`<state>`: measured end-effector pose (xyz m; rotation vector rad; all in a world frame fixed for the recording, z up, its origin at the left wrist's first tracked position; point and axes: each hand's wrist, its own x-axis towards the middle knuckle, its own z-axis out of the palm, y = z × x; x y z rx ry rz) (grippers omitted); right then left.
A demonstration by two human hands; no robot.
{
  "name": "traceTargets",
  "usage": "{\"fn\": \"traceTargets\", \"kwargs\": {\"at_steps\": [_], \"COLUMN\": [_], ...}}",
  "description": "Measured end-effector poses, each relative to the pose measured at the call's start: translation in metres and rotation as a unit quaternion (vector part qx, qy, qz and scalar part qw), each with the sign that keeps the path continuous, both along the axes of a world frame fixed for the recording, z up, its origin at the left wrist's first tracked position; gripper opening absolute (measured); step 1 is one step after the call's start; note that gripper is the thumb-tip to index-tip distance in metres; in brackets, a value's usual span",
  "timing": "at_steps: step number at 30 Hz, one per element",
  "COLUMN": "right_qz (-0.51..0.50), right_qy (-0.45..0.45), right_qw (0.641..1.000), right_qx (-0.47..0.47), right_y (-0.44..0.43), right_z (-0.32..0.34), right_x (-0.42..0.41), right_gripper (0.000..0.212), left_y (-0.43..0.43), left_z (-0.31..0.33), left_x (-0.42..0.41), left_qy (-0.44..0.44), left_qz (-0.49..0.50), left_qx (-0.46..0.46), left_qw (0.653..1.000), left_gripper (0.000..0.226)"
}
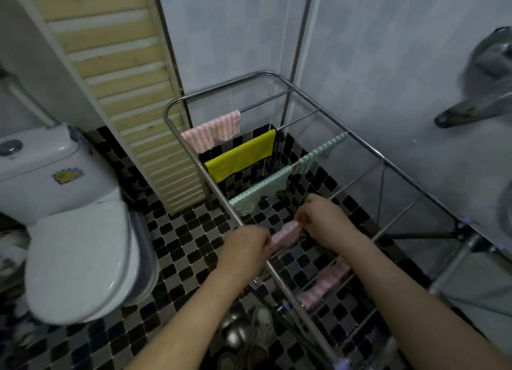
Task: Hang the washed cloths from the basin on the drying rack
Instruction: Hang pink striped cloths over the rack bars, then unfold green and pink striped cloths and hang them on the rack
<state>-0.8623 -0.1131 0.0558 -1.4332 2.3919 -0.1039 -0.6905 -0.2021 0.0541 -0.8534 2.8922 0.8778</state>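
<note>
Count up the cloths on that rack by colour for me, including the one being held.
Pink: 3, the far pink cloth, the held pink cloth pinched between the left hand and right hand, and the near pink cloth
Yellow: 1, the yellow cloth
Green: 2, the left green cloth and right green cloth, sharing one rail
Total: 6

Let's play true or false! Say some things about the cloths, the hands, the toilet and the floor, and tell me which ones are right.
1. The yellow cloth hangs between the pink striped cloth and the green cloth. True.
2. The toilet lid is up. False: it is down.
3. The left hand and the right hand both hold a pink cloth at the drying rack. True.
4. The floor is plain white. False: it has small black and grey checked tiles.
</note>
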Motion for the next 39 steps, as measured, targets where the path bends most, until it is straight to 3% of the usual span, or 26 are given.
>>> {"fn": "traceTargets", "kwargs": {"at_steps": [6, 10, 13, 19, 23, 26, 27, 31, 34, 39], "right_qz": [-0.021, -0.037, -0.065, 0.031, 0.021, 0.004, 0.043, 0.093, 0.172, 0.221], "right_qy": [0.046, 0.056, -0.006, -0.111, -0.323, -0.486, -0.513, -0.535, -0.563, -0.583], "right_qw": [0.999, 0.998, 0.993, 0.975, 0.922, 0.859, 0.848, 0.836, 0.808, 0.774], "right_qx": [0.0, -0.015, -0.101, -0.19, -0.215, -0.16, -0.122, -0.076, 0.013, 0.111], "right_y": [0.006, 0.01, 0.013, 0.007, -0.006, -0.015, -0.024, -0.032, -0.036, -0.031], "right_z": [-0.007, 0.001, 0.014, 0.05, 0.07, 0.078, 0.079, 0.074, 0.064, 0.038], "right_x": [0.014, 0.026, 0.037, 0.095, 0.151, 0.189, 0.227, 0.286, 0.38, 0.507], "right_gripper": [0.023, 0.042, 0.037, 0.02, 0.011, 0.014, 0.015, 0.013, 0.014, 0.013], "left_y": [0.012, 0.022, 0.033, 0.062, 0.078, 0.084, 0.09, 0.096, 0.109, 0.138], "left_z": [-0.003, -0.004, 0.001, 0.026, 0.04, 0.05, 0.053, 0.052, 0.048, 0.019], "left_x": [0.002, 0.021, 0.043, 0.101, 0.152, 0.186, 0.222, 0.268, 0.336, 0.44], "left_qy": [-0.01, 0.045, 0.126, 0.217, 0.245, 0.268, 0.283, 0.283, 0.308, 0.283], "left_qz": [0.005, 0.064, 0.11, 0.239, 0.34, 0.396, 0.448, 0.516, 0.604, 0.701], "left_qx": [-0.053, -0.041, -0.026, -0.002, 0.098, 0.112, 0.098, 0.147, 0.143, 0.139], "left_qw": [0.999, 0.996, 0.986, 0.946, 0.903, 0.871, 0.843, 0.795, 0.721, 0.64], "left_gripper": [0.02, 0.019, 0.02, 0.02, 0.019, 0.015, 0.017, 0.027, 0.033, 0.013]}}
